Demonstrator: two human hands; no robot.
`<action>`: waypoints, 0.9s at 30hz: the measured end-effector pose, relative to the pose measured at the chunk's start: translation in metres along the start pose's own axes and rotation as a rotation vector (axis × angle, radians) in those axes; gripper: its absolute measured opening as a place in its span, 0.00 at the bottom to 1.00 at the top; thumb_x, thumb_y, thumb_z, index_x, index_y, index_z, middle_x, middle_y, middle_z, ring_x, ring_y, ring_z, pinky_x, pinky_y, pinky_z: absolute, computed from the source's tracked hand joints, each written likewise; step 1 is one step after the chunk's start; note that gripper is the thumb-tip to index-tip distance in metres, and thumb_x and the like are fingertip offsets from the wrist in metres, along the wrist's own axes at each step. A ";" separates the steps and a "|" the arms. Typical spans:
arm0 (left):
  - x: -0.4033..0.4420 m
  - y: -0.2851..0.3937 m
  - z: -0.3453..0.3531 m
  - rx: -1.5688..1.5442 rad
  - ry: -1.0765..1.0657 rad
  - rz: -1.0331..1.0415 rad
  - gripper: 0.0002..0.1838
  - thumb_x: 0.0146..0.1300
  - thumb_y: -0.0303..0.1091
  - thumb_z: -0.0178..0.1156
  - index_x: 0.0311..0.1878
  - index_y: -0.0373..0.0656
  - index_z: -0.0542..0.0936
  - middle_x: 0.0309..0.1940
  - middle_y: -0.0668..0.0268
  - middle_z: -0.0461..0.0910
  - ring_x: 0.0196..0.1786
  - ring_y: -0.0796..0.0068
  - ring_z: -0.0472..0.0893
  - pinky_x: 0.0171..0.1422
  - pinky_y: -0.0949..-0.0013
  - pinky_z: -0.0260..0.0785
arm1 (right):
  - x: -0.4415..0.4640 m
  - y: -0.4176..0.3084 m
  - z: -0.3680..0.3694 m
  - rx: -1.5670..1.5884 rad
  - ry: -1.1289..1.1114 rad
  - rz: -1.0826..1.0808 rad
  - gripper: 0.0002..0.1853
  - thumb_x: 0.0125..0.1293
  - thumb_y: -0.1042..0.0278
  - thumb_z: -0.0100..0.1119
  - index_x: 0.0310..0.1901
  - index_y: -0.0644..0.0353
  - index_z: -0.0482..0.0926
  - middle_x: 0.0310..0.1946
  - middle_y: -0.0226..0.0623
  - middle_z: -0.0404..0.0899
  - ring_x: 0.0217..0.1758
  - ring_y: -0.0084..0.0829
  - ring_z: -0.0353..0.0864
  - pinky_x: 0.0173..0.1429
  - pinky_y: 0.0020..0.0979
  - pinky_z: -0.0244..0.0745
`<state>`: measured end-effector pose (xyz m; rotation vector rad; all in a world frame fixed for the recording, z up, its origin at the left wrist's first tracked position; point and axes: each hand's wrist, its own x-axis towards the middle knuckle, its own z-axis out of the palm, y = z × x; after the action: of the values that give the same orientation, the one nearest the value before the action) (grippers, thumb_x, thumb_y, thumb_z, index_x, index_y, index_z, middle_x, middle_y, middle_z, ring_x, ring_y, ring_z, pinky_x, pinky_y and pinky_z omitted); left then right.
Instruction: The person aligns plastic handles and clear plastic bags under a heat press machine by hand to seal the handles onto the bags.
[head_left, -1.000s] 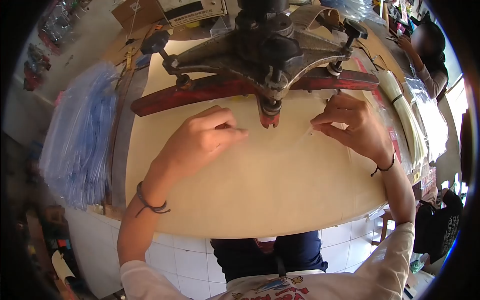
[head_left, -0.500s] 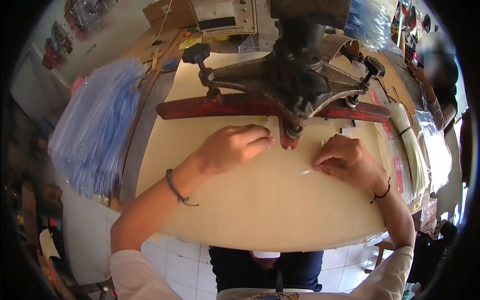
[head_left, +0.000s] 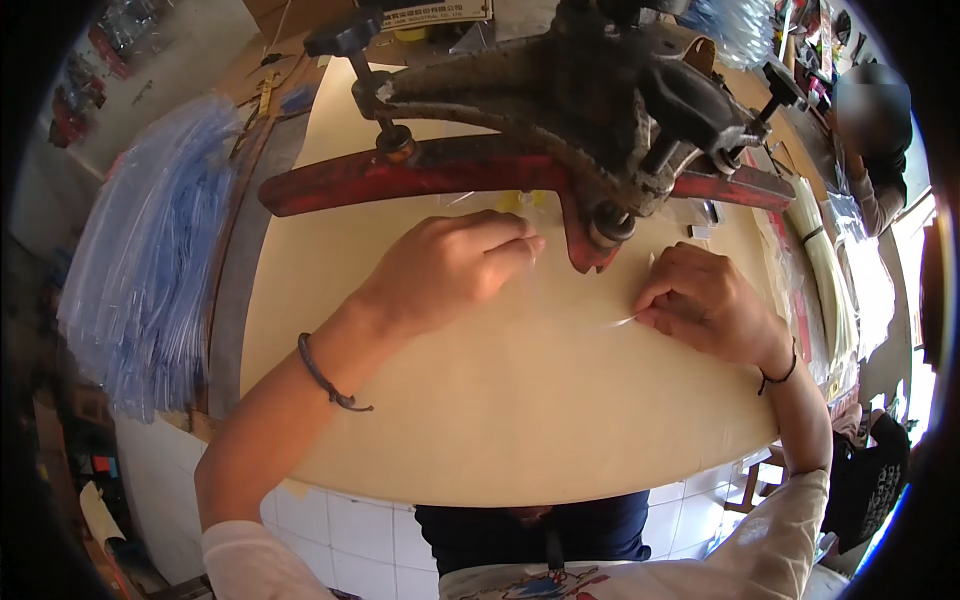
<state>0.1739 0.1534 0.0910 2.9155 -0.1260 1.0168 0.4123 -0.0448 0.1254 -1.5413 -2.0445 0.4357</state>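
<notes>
Strip (head_left: 621, 322) pinched in right hand (head_left: 705, 300); left hand (head_left: 450, 268) pressed together, contents unclear; bluish plastic (head_left: 150, 265) alongside.

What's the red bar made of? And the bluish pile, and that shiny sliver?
Red bar: perhaps painted metal, dull and worn, since dark patches break the red. Bluish pile: looks like thin, glossy plastic, because it's see-through and catches light. Shiny sliver in the right hand: maybe clear plastic; it glints, but is too small to be sure.

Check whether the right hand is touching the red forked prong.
Apart. The head view shows a bare strip of cream sheet between the right hand and the red forked prong.
</notes>
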 end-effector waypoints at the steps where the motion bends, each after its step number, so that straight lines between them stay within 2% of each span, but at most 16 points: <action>1: 0.001 0.000 -0.001 -0.004 -0.001 0.001 0.05 0.58 0.25 0.68 0.38 0.39 0.86 0.40 0.64 0.86 0.40 0.65 0.88 0.44 0.67 0.86 | 0.000 -0.001 0.001 -0.012 -0.006 0.000 0.06 0.59 0.76 0.70 0.37 0.60 0.83 0.33 0.37 0.80 0.40 0.40 0.80 0.45 0.39 0.75; 7: 0.001 0.001 -0.001 0.016 -0.003 0.009 0.06 0.58 0.24 0.69 0.39 0.38 0.86 0.38 0.64 0.86 0.41 0.66 0.88 0.44 0.68 0.86 | 0.000 -0.003 -0.002 -0.025 -0.033 -0.015 0.06 0.60 0.77 0.67 0.39 0.61 0.82 0.33 0.37 0.78 0.41 0.41 0.78 0.46 0.39 0.73; 10: 0.001 -0.004 0.000 0.035 -0.029 0.011 0.07 0.59 0.25 0.66 0.41 0.39 0.86 0.42 0.64 0.86 0.45 0.65 0.88 0.47 0.65 0.85 | -0.001 -0.002 -0.001 -0.046 -0.045 -0.028 0.06 0.60 0.76 0.66 0.39 0.61 0.81 0.33 0.37 0.78 0.42 0.41 0.77 0.47 0.40 0.73; 16: -0.001 -0.003 0.001 0.007 -0.004 -0.010 0.08 0.57 0.24 0.66 0.41 0.38 0.86 0.43 0.63 0.86 0.45 0.64 0.88 0.48 0.65 0.85 | -0.003 -0.005 -0.003 -0.015 -0.040 -0.014 0.04 0.62 0.75 0.64 0.38 0.61 0.81 0.34 0.38 0.77 0.43 0.42 0.77 0.49 0.40 0.74; 19: 0.000 -0.004 -0.001 -0.030 -0.013 -0.005 0.09 0.56 0.24 0.65 0.41 0.38 0.85 0.42 0.63 0.86 0.45 0.64 0.88 0.48 0.65 0.85 | -0.003 -0.006 -0.002 -0.035 -0.032 -0.018 0.03 0.63 0.74 0.64 0.38 0.61 0.81 0.33 0.38 0.77 0.43 0.42 0.77 0.49 0.40 0.74; 22: 0.003 -0.005 0.000 0.023 0.021 0.046 0.05 0.58 0.25 0.71 0.37 0.38 0.86 0.39 0.63 0.87 0.39 0.66 0.88 0.44 0.67 0.85 | -0.004 -0.008 -0.003 -0.068 -0.033 -0.007 0.03 0.64 0.74 0.64 0.38 0.61 0.81 0.33 0.38 0.77 0.43 0.42 0.77 0.49 0.41 0.74; 27: 0.004 -0.004 0.001 -0.005 0.035 0.042 0.04 0.58 0.24 0.71 0.37 0.38 0.86 0.38 0.63 0.86 0.38 0.65 0.88 0.43 0.66 0.85 | -0.005 -0.007 -0.001 -0.066 -0.019 -0.011 0.04 0.64 0.73 0.65 0.39 0.61 0.81 0.33 0.39 0.77 0.43 0.42 0.77 0.50 0.41 0.74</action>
<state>0.1779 0.1572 0.0929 2.9008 -0.1886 1.0714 0.4086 -0.0516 0.1291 -1.5689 -2.1004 0.3833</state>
